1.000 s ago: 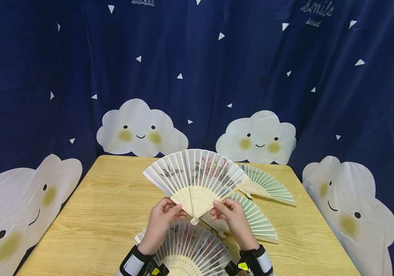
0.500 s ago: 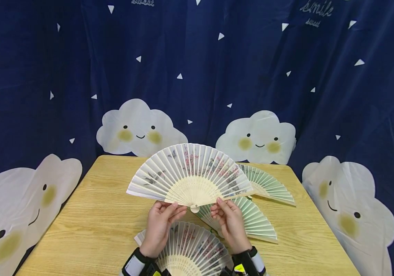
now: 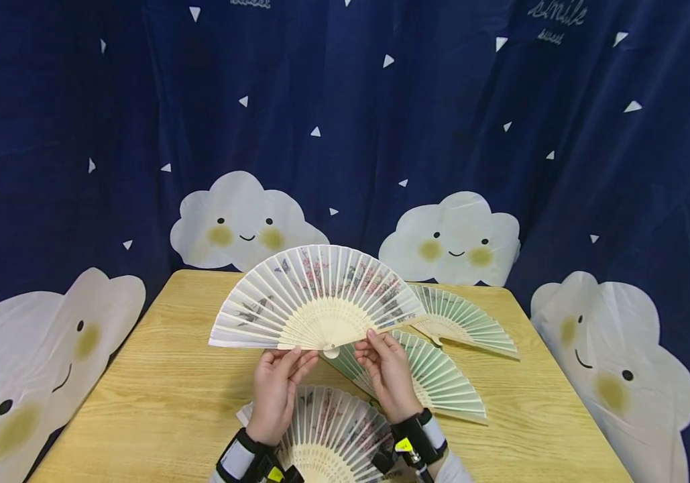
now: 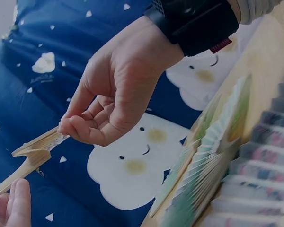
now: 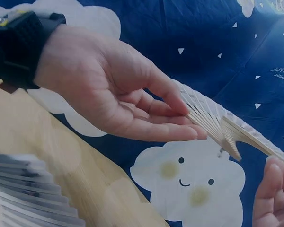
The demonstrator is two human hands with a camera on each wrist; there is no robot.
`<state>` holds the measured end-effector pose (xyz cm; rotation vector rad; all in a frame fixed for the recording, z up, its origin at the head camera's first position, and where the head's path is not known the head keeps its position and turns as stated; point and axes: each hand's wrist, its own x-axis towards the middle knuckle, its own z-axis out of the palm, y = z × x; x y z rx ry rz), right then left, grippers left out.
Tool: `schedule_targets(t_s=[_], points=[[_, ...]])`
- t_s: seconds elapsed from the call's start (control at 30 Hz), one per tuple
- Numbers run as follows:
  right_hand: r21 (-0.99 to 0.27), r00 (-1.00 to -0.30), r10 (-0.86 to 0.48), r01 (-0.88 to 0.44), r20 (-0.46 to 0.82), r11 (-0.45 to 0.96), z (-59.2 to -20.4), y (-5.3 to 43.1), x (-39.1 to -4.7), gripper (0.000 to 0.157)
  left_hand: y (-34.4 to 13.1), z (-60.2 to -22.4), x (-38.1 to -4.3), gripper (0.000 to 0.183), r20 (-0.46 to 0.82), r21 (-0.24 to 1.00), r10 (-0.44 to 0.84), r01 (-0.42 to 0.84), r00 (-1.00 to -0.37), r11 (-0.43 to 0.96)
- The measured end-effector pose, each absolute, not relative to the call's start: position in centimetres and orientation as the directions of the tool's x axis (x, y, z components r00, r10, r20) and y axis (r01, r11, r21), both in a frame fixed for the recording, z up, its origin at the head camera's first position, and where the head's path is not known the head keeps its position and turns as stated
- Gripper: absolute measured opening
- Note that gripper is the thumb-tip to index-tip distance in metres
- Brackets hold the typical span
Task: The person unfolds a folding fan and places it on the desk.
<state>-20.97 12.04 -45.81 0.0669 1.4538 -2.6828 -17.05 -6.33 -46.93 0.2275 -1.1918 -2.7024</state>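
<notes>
A white folding fan with pale wooden ribs and painted blossoms is spread wide, raised over the table. My left hand pinches its left guard stick between thumb and fingers; in the right wrist view the left thumb lies along the ribs. Opposite it, my right hand pinches the right guard stick, close to the pivot, which sits between the two hands. Below the wrists a second open flowered fan lies on the table, partly hidden by the forearms.
Two open green fans lie at the right: one behind the right hand, another farther back, its left part overlapped by the held fan. A dark blue curtain with smiling clouds surrounds the table's back and sides.
The held fan has spread wider, its left side swinging out and down until nearly a half circle. Both hands have risen a little and shifted slightly left with it.
</notes>
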Motion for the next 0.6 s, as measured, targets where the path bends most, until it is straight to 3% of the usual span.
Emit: schedule_targets(t_s=[0.37, 0.6], points=[[-0.925, -0.975, -0.211, 0.144, -0.072, -0.351, -46.7, 7.3, -28.3, 0.021, -10.9, -48.1, -20.7, 0.011, -0.104, 0.722, -0.317, 0.148, -0.943, -0.676], [-0.937, -0.937, -0.315, 0.236, -0.150, -0.257, -48.7, 4.2, -31.3, 0.018, -14.2, -50.0, -21.7, 0.009, -0.184, 0.781, -0.327, 0.065, -0.927, -0.622]])
